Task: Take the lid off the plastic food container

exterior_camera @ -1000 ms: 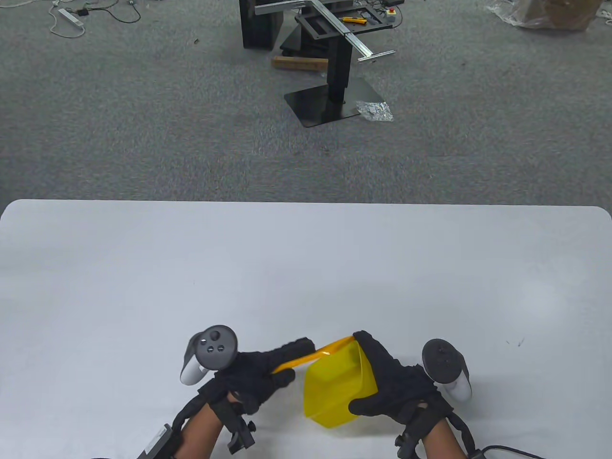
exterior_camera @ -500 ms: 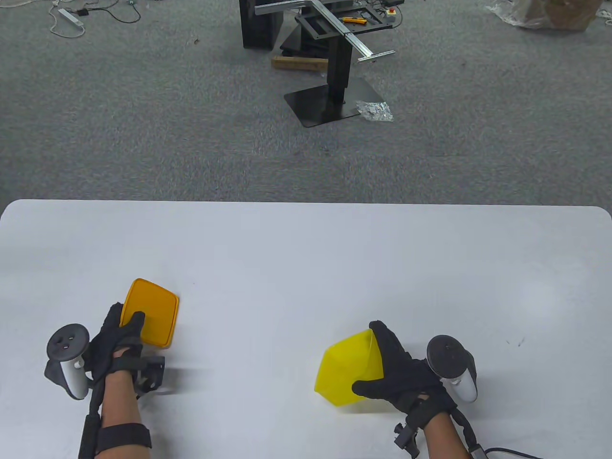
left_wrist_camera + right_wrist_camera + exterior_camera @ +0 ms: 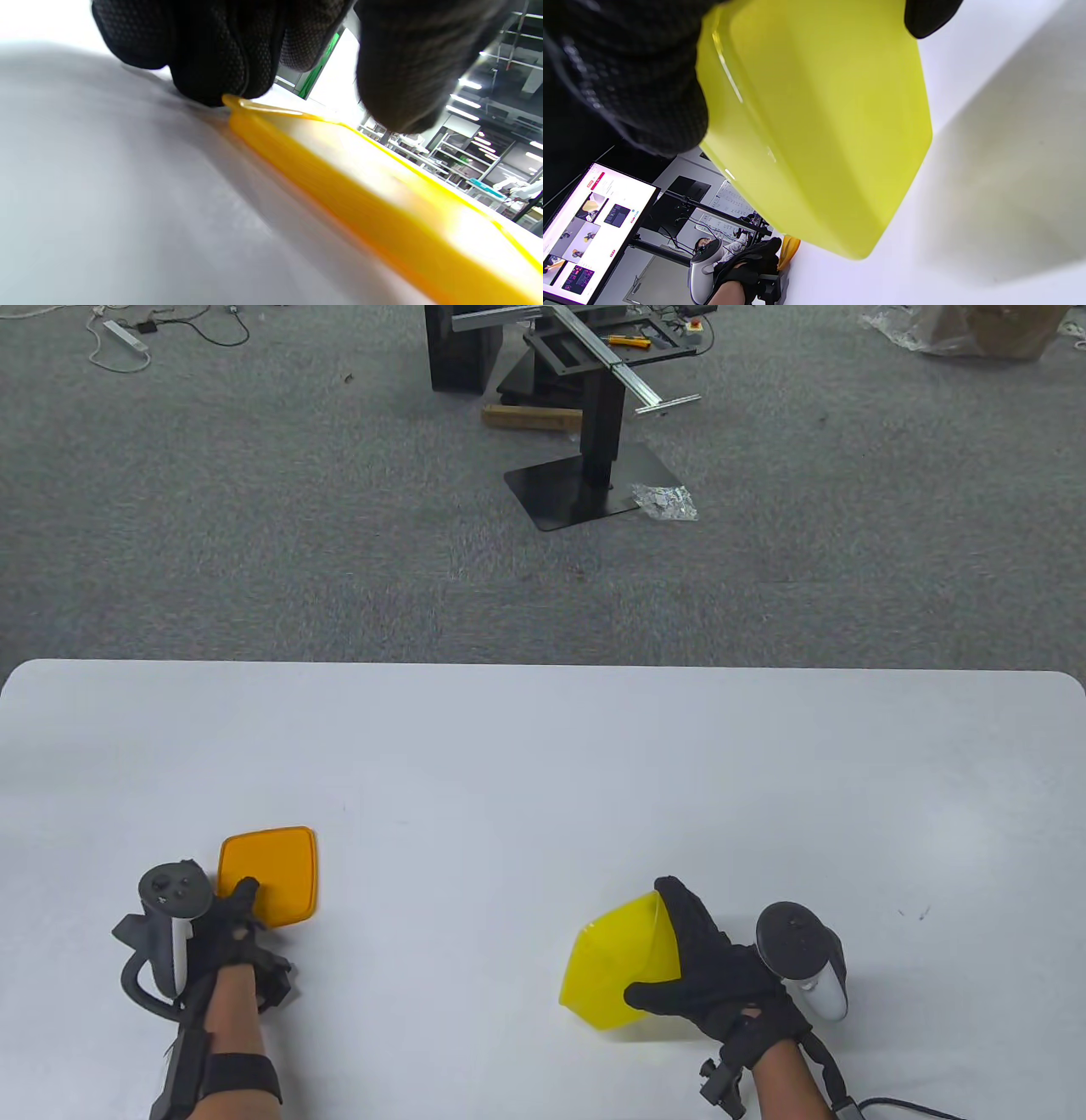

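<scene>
Right grip (image 3: 708, 971) holds container (image 3: 615, 971) tilted, opening facing right.

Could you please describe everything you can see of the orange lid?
The orange lid is a flat, rounded-square piece of translucent-looking plastic with a raised rim and a small corner tab. It is off the yellow container and lies on the white table, near its left front. The left hand touches its near edge, fingertips at the tab.
</scene>
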A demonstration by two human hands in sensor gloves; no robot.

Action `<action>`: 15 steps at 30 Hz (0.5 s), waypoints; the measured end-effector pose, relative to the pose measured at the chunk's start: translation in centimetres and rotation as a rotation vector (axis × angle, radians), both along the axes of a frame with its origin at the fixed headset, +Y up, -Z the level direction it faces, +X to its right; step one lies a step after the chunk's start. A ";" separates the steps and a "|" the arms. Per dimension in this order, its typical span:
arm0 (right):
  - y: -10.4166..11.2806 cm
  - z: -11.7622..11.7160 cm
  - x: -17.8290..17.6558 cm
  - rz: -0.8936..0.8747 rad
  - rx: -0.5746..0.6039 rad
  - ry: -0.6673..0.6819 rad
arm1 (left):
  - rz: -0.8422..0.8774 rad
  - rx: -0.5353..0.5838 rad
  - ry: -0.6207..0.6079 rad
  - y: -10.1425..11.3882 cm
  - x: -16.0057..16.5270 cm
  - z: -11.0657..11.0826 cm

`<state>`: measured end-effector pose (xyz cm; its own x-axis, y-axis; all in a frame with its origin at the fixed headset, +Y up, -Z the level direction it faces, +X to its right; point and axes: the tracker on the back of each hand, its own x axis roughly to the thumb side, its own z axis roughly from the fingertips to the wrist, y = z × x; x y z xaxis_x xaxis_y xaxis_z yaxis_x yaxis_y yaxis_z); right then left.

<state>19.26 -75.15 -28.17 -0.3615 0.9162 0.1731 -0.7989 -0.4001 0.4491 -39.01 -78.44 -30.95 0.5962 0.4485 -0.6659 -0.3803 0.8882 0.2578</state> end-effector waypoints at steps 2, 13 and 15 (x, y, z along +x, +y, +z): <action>0.1 0.0 0.1 -0.007 0.007 -0.008 | -0.011 0.054 -0.062 1.2 0.9 0.0; 0.3 0.4 0.9 -0.020 0.026 -0.067 | -0.196 -0.110 -1.069 4.6 19.0 -0.6; 0.3 0.4 0.9 -0.018 0.026 -0.072 | -0.155 -0.212 -1.106 3.2 20.5 -1.2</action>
<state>20.18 -74.84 -27.81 -0.3576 0.9181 0.1710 -0.8357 -0.3963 0.3802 -18.56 -75.20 -32.11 0.9435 0.2593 0.2063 -0.1878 0.9314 -0.3118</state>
